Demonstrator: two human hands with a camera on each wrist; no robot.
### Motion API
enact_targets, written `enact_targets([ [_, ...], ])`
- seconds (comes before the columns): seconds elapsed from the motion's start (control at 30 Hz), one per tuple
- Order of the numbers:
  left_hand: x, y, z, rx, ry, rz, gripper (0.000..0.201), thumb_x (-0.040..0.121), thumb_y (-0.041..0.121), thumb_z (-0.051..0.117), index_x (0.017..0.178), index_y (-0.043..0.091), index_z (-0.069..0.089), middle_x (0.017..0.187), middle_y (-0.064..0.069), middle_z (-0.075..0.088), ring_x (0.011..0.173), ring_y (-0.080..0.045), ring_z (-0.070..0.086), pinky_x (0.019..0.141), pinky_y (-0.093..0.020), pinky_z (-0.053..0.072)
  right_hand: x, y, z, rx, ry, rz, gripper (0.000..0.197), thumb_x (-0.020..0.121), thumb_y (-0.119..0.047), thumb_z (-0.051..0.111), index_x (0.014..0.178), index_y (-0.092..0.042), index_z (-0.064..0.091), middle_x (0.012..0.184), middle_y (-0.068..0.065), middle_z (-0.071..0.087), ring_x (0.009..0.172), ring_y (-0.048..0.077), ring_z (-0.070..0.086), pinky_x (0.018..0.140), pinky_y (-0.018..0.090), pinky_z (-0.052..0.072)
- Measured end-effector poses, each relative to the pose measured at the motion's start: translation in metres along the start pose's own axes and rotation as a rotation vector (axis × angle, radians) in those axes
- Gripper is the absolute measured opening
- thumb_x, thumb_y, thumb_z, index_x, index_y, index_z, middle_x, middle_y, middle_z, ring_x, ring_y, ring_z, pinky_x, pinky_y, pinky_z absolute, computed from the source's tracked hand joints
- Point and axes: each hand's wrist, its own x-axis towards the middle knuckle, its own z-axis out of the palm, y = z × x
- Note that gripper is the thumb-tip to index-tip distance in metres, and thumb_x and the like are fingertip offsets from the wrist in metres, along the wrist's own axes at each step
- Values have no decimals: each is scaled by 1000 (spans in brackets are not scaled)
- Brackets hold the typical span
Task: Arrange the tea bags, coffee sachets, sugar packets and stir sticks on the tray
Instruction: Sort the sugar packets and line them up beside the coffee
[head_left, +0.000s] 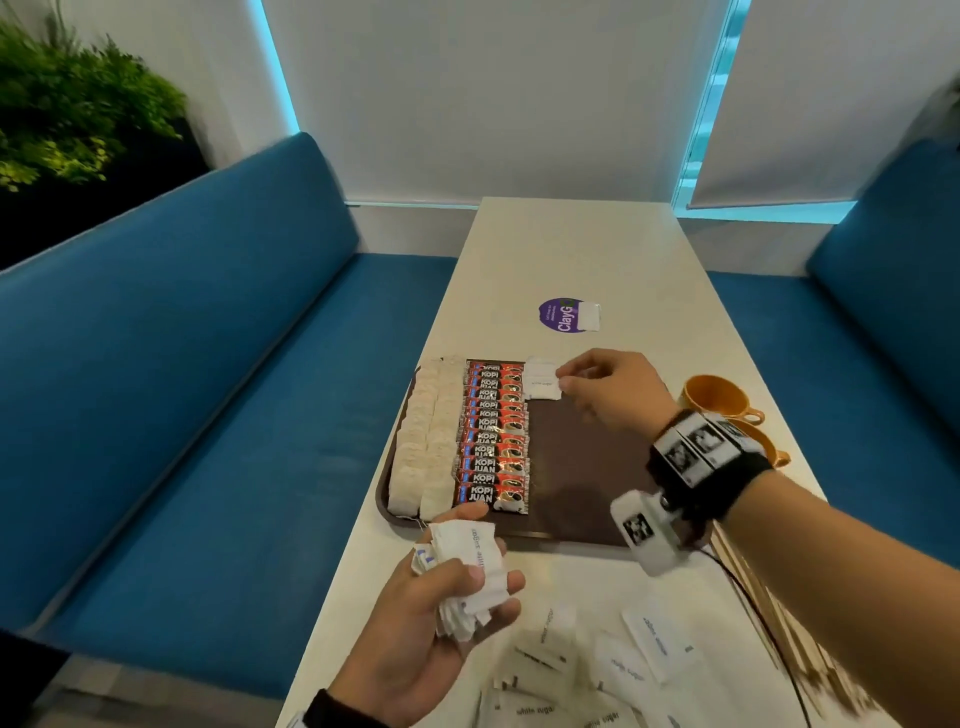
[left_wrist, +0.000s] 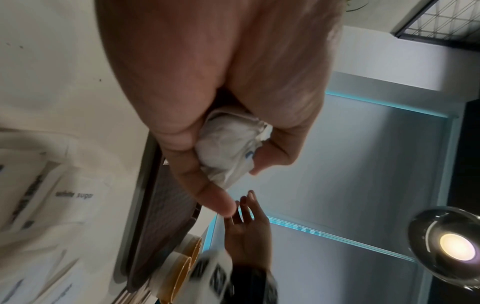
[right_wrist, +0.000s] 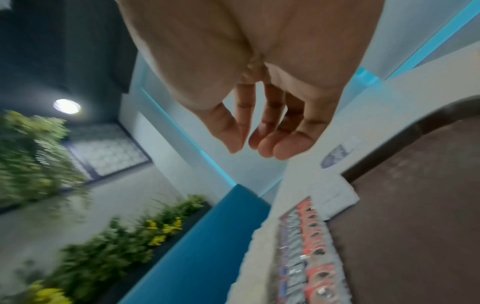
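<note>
Head view. A brown tray (head_left: 582, 467) lies on a long pale table (head_left: 571, 249) between two blue benches (head_left: 208, 389). On the tray's left part stand two columns of tea bags (head_left: 423, 441); just beside them, to the right, runs a column of red-and-black coffee sachets (head_left: 493, 436). At the tray's far edge, right of the sachets, lie a few white sugar packets (head_left: 541, 380). The right hand (head_left: 615, 392) hovers over that corner with fingers bent, fingertips at the edge of the nearest packet; whether it pinches the packet cannot be told here. The left hand (head_left: 441, 613), palm up at the tray's near edge, grips a bunch of sugar packets (head_left: 467, 571). More loose sugar packets (head_left: 597, 665) are scattered on the table nearest the camera. Two orange cups (head_left: 719, 397) stand right of the tray, and a purple sticker (head_left: 563, 314) lies farther along the table.

Left wrist view. The left hand (left_wrist: 221, 92) has its thumb and fingers curled round the crumpled white bunch of sugar packets (left_wrist: 231, 148). Beyond it appear the tray (left_wrist: 161, 216), the cups (left_wrist: 187, 261) and the right hand (left_wrist: 246, 232), its fingers extended.

Right wrist view (blurred). The right hand (right_wrist: 259, 92) shows loosely extended fingers (right_wrist: 285, 148) holding nothing, apart from the sugar packets (right_wrist: 335, 195) on the tray (right_wrist: 415, 205) below. The coffee sachets (right_wrist: 311, 257) and tea bags (right_wrist: 257, 257) run alongside.
</note>
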Motion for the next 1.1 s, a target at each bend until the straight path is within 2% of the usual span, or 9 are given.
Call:
enact_targets([
  [0.1, -12, 2, 10, 40, -34, 28, 58, 61, -7, 69, 118, 5, 72, 108, -27, 70, 99, -51, 70, 63, -46, 61, -74, -18, -10, 104, -115, -29, 4, 92, -13, 74, 93, -15, 76, 74, 8, 68, 63, 16, 59, 64, 33, 54],
  [0.2, -26, -1, 20, 98, -44, 33, 60, 65, -5, 72, 124, -5, 62, 107, -30, 69, 102, -51, 69, 63, -46, 61, -141, -23, -16, 208, -203, -21, 4, 92, -18, 74, 94, -18, 78, 81, 11, 72, 67, 15, 63, 68, 29, 57],
  [0.3, -38, -6, 29, 211, -42, 33, 59, 69, 1, 74, 125, -5, 58, 106, -28, 68, 98, -44, 70, 63, -41, 59, -187, -17, -12, 288, -250, -15, 10, 90, -25, 74, 95, -18, 79, 84, 7, 74, 71, 19, 67, 69, 32, 59],
  [0.4, -46, -14, 38, 313, -28, 26, 56, 73, 7, 76, 126, -3, 60, 105, -25, 70, 93, -36, 71, 60, -36, 56, -219, -7, -4, 413, -263, 11, 24, 82, -34, 77, 96, -15, 80, 89, 16, 73, 70, 21, 65, 66, 32, 55],
  [0.67, -61, -27, 51, 397, -46, 34, 37, 77, 13, 81, 113, 12, 73, 99, -19, 71, 74, -31, 66, 47, -27, 48, -242, 11, -6, 489, -183, 3, 36, 78, -38, 87, 94, -7, 78, 92, 24, 71, 75, 29, 63, 65, 34, 53],
  [0.77, -64, -30, 52, 369, -3, 42, 38, 71, 6, 82, 107, 12, 73, 91, -18, 66, 69, -31, 64, 46, -26, 46, -241, 9, -15, 533, -122, 22, 28, 79, -28, 79, 95, -5, 78, 92, 20, 75, 79, 32, 67, 63, 33, 57],
  [0.9, -66, -30, 54, 302, 3, 16, 48, 75, 7, 81, 121, 11, 65, 91, -13, 61, 69, -29, 59, 46, -24, 40, -240, 5, -24, 631, -105, 59, 21, 87, -5, 74, 107, -4, 74, 94, 23, 75, 71, 37, 64, 55, 31, 57],
  [1.0, -67, -29, 61, 293, 1, -29, 31, 82, 16, 83, 108, 14, 67, 89, -11, 57, 69, -28, 57, 46, -22, 36, -242, 4, -26, 667, -108, 35, 19, 86, 1, 74, 105, -2, 73, 97, 25, 73, 74, 39, 67, 59, 35, 61],
  [1.1, -68, -34, 64, 272, -13, -70, 23, 82, 24, 85, 95, 19, 66, 89, -11, 57, 67, -29, 56, 45, -22, 36, -244, 4, -27, 566, -91, -62, 19, 82, 2, 78, 100, -5, 75, 95, 14, 76, 85, 31, 73, 71, 35, 63],
])
